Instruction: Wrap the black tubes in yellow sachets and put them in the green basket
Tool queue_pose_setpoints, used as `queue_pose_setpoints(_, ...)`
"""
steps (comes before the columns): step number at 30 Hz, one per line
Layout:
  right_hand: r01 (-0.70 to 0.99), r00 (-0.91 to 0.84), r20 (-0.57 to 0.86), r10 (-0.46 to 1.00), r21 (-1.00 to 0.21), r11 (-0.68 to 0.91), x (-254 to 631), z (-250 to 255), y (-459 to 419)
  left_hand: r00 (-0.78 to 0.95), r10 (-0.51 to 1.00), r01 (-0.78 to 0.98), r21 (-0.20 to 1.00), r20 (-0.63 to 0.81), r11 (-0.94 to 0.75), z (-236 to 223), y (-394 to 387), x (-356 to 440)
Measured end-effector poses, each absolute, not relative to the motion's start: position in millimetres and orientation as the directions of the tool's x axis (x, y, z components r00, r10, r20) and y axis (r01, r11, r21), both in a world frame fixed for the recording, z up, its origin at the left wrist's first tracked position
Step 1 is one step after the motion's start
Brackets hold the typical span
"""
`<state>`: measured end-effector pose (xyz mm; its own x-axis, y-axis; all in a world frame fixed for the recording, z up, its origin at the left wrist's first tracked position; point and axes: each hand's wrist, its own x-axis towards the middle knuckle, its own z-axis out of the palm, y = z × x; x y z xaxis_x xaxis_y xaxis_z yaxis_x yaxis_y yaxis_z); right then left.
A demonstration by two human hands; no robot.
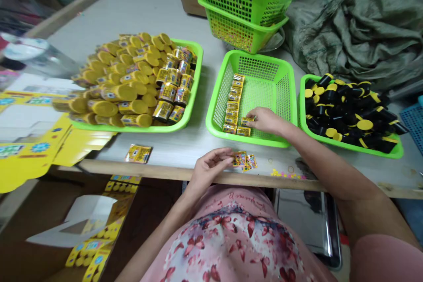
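Note:
My right hand (264,120) reaches into the middle green basket (287,97). Its fingers are closed on a yellow-labelled small container (246,121), low over a similar labelled container (243,131) at the basket's near side. A row of such labelled containers (232,105) runs along the basket's left part. At the table's front edge, my left hand (213,165) pinches the left end of a small printed yellow label (239,159). Touching that label on its right is another printed label (251,162), on the table.
On the left, a green basket (194,92) is heaped with yellow-capped containers (132,79). A right-hand basket (346,149) holds black containers with yellow lids (350,110). Stacked baskets (238,9) stand behind. A stack of labels (139,153) and yellow bits (284,173) lie near the edge.

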<state>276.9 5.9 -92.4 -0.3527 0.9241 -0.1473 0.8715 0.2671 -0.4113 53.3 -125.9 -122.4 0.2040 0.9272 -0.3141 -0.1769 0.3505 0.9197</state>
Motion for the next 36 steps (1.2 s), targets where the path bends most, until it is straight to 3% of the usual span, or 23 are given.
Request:
queue_pose_setpoints(5, 0.867, -0.359, -0.138, 0.923, -0.416, 0.275, 278.9, -87.9, -4.8, 0.209, 0.924, -0.186, 0.915, -0.320, 0.359, -123.0, -125.5, 51.4)
queue_pose_setpoints(10, 0.769, -0.390, 0.267, 0.881, -0.432, 0.472, 283.4, -61.1, -79.9, 0.166, 0.932, -0.224, 0.908, -0.321, 0.353, -121.9, -129.2, 52.9)
queue_pose_setpoints(13, 0.747, -0.506, 0.204, 0.838, -0.383, 0.544, 272.0, -72.2, -127.9, 0.107, 0.932, -0.232, 0.903, -0.346, 0.362, -118.3, -131.0, 56.3)
queue_pose_setpoints(16, 0.827, -0.503, 0.052, 0.863, -0.262, 0.498, 258.8, -100.3, -146.9, 0.043, 0.945, -0.203, 0.923, -0.324, 0.326, -115.4, -130.5, 58.1)
queue_pose_setpoints(20, 0.837, -0.514, 0.006, 0.858, -0.215, 0.503, 252.6, -123.9, -139.5, -0.018, 0.970, -0.032, 0.970, -0.241, 0.241, -116.8, -130.1, 53.8)
queue_pose_setpoints(24, 0.815, -0.548, 0.113, 0.829, -0.148, 0.560, 254.0, -127.2, -142.1, 0.026, 0.999, 0.352, 0.936, -0.025, 0.014, -117.8, -133.5, 48.6)
queue_pose_setpoints(27, 0.838, -0.506, 0.242, 0.828, -0.091, 0.538, 253.1, -123.1, -152.6, 0.158, 0.987, 0.459, 0.882, 0.037, -0.107, -114.7, -134.7, 51.7)
queue_pose_setpoints(29, 0.853, -0.471, 0.327, 0.820, -0.070, 0.518, 252.3, -117.0, -158.2, 0.220, 0.975, 0.377, 0.923, -0.011, -0.074, -111.2, -133.5, 56.6)
queue_pose_setpoints(32, 0.861, -0.446, 0.430, 0.785, -0.034, 0.507, 253.1, -106.3, -161.0, 0.244, 0.951, 0.162, 0.974, -0.192, 0.155, -106.1, -129.5, 65.1)
queue_pose_setpoints(36, 0.874, -0.414, 0.529, 0.741, 0.003, 0.486, 254.7, -97.6, -161.9, 0.292, 0.871, 0.029, 0.914, -0.396, 0.406, -104.2, -125.6, 74.4)
